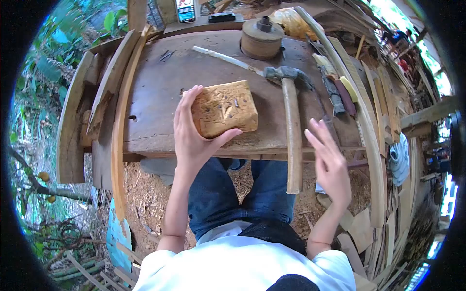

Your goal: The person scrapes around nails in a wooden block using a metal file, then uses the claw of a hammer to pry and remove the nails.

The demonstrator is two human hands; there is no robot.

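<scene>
A squarish, yellow-brown wooden block (224,109) rests on the bench, several small dark spots and what looks like a nail on its upper face. My left hand (188,133) grips the block's left side, fingers along the far edge and thumb along the near one. To the right lies a claw hammer (291,121), its head on the bench and its wooden handle reaching past the front edge. Beside that handle, apart from it, my right hand (331,167) is raised with fingers stretched out and nothing visible in them.
Behind the block are a pale stick (221,56) and a round wooden piece with a bolt on top (262,39). A phone (185,10) stands at the back. Long wooden strips (127,102) line the left side; a long curved pole (361,126) runs along the right.
</scene>
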